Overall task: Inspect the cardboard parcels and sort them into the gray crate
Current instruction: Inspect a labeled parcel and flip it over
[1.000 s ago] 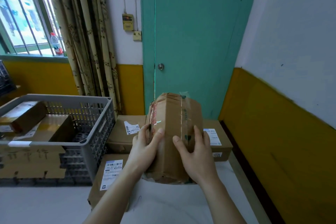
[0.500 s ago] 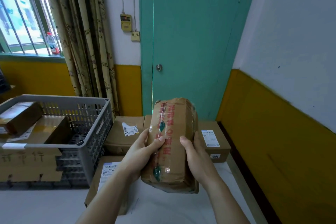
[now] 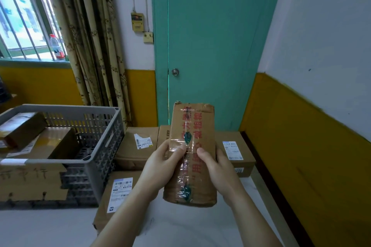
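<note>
both hands are holding 1 taped cardboard parcel [image 3: 192,152] upright in the air in front of the person, above the white tabletop [image 3: 50,226]. the left hand [image 3: 160,166] is gripping its left edge, thumb lying across the glossy tape on the facing side; the right hand [image 3: 218,168] is gripping the right edge, thumb also pressing on the front. red printed characters and 2 green marks are running down the parcel's face under clear tape, and its top edge is looking dented.

the gray crate [image 3: 94,138] is sitting to the left on the tabletop, well apart from the held parcel, with 2 brown boxes [image 3: 30,136] showing inside it, 1 leaning on the other. a piece of cardboard with handwritten characters [image 3: 30,182] is covering the crate's near side.

behind and below the held parcel, more cardboard parcels are lying on the tabletop: 1 with a white label just beside the crate [image 3: 138,146], 1 at the right with a label [image 3: 234,152], and 1 nearer the person [image 3: 118,194], partly hidden by the left forearm. a teal door [image 3: 210,36] is standing behind, with a curtain [image 3: 90,36] and a bottle [image 3: 57,47] on the window sill at the left.
</note>
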`<act>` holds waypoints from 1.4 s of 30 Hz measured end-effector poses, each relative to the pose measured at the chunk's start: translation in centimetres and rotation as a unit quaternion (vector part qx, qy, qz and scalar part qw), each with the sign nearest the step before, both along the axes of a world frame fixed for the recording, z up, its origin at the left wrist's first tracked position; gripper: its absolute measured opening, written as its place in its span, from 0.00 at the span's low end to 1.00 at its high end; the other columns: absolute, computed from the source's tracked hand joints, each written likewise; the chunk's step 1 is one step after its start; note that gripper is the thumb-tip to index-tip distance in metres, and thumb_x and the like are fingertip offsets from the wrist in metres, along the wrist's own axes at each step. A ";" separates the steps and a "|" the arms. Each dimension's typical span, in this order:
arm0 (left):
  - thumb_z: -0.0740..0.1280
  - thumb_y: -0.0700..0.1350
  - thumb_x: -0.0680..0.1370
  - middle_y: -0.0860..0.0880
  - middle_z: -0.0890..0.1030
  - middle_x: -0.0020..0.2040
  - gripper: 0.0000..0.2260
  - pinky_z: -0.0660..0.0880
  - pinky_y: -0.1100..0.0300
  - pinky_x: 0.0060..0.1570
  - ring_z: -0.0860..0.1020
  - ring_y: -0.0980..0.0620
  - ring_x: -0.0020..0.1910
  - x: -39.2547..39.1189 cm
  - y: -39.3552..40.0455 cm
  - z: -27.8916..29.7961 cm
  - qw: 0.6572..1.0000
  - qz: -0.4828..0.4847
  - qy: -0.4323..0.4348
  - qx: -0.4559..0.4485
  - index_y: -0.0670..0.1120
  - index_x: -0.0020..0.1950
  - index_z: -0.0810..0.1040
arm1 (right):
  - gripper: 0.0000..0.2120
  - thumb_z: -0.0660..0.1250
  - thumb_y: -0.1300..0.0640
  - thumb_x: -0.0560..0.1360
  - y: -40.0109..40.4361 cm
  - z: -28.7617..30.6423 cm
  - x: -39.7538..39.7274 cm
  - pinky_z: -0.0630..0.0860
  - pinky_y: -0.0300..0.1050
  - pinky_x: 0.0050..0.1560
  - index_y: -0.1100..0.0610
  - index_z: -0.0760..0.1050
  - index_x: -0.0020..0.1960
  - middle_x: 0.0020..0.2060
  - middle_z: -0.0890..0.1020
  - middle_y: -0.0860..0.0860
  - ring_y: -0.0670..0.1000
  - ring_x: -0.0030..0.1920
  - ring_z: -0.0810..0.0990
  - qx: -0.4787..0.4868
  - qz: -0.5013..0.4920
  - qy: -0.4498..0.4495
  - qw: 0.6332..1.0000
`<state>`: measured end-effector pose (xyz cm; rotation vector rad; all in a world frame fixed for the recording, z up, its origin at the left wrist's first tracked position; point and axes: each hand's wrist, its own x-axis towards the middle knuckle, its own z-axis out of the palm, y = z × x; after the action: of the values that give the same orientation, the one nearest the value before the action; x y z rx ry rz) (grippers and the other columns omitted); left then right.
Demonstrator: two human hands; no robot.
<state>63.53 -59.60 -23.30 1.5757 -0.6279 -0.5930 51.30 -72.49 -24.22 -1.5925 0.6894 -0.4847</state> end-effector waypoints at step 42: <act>0.76 0.65 0.69 0.54 0.88 0.53 0.28 0.83 0.45 0.55 0.87 0.49 0.51 4.1 -0.2 -1.1 0.997 -0.013 0.079 0.003 0.57 0.66 0.77 | 0.25 0.75 0.38 0.69 -1.3 -0.7 -0.1 0.81 0.56 0.59 0.35 0.75 0.65 0.57 0.85 0.39 0.46 0.56 0.86 0.039 -0.036 -0.106 0.993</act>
<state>67.66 -59.80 -24.37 1.5123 -0.5296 -0.7321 51.22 -73.74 -24.91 -1.4224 0.5976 -0.6632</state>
